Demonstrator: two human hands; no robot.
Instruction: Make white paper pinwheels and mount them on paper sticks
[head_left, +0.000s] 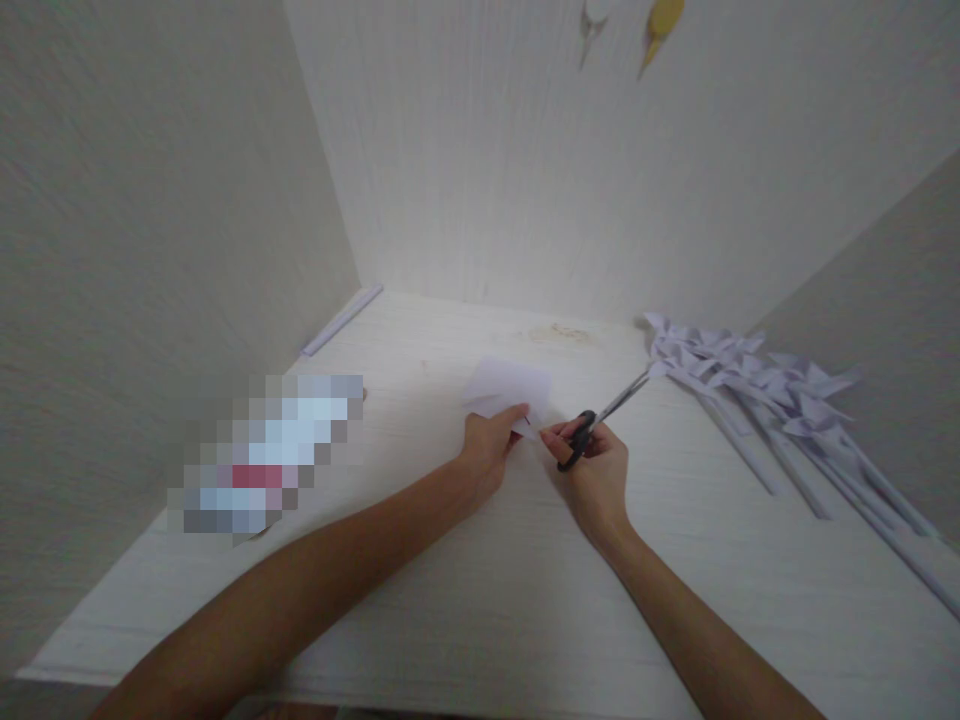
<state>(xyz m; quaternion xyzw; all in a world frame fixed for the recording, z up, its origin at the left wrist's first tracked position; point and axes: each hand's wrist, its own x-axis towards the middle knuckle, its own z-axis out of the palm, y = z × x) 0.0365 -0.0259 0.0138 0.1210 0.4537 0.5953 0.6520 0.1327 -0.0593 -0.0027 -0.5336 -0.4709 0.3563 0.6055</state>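
My left hand (491, 445) is closed on the near edge of a white sheet of paper (517, 383), thumb on top. Just to its right, my right hand (596, 470) has its fingers in the black-handled scissors (581, 440). The scissor blades point up and to the right, away from the paper, and lie nearly together. My right thumb and fingertip are close to the paper's near right corner; whether they pinch it is hard to tell. A small dark mark shows on the paper beside my left thumb.
Several white paper pinwheels (750, 375) with rolled paper sticks lie at the right. A rolled paper stick (343, 320) rests by the left wall. A pixelated object (277, 460) lies on the left of the white tabletop (420, 620). White and yellow items (664, 22) hang on the back wall.
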